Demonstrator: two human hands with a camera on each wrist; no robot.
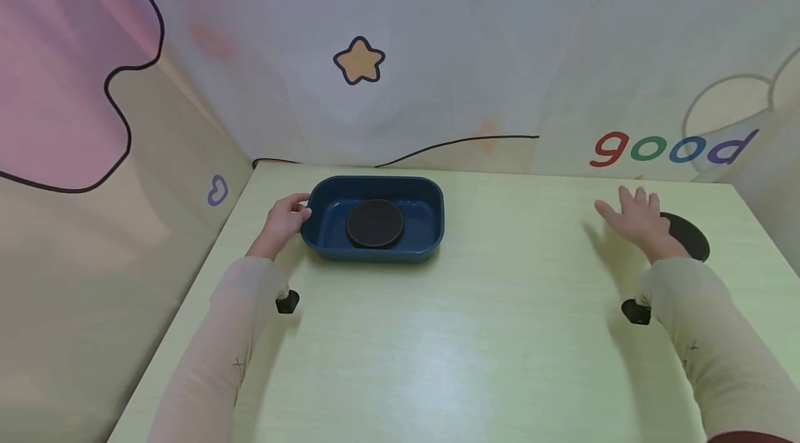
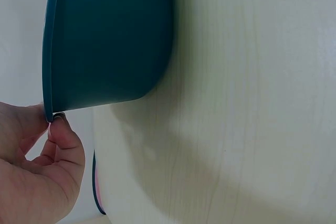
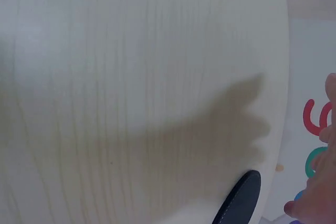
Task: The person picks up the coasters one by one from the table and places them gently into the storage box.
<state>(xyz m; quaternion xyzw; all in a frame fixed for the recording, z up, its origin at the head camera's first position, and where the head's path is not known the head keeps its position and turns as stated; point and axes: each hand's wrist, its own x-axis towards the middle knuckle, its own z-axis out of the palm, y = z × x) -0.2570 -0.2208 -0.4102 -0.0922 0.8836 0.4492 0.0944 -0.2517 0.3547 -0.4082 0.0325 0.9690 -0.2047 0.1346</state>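
Observation:
A dark blue rectangular plastic basin (image 1: 325,221) with rounded corners stands at the back left of the table. Inside it lies a round black disc (image 1: 375,222). My left hand (image 1: 284,222) pinches the basin's left rim between thumb and finger, as the left wrist view shows close up (image 2: 44,177). Over the back right of the table, my right hand (image 1: 640,222) is spread out and holds nothing. A second black disc (image 1: 692,238), with a stitched edge in the right wrist view, lies partly hidden beneath and beside this hand.
The pale wood-grained table (image 1: 500,304) meets a printed cloth backdrop (image 1: 469,47) at the back and sides. Small black devices sit under both wrists, one at the left cuff (image 1: 287,302) and one at the right cuff (image 1: 636,312).

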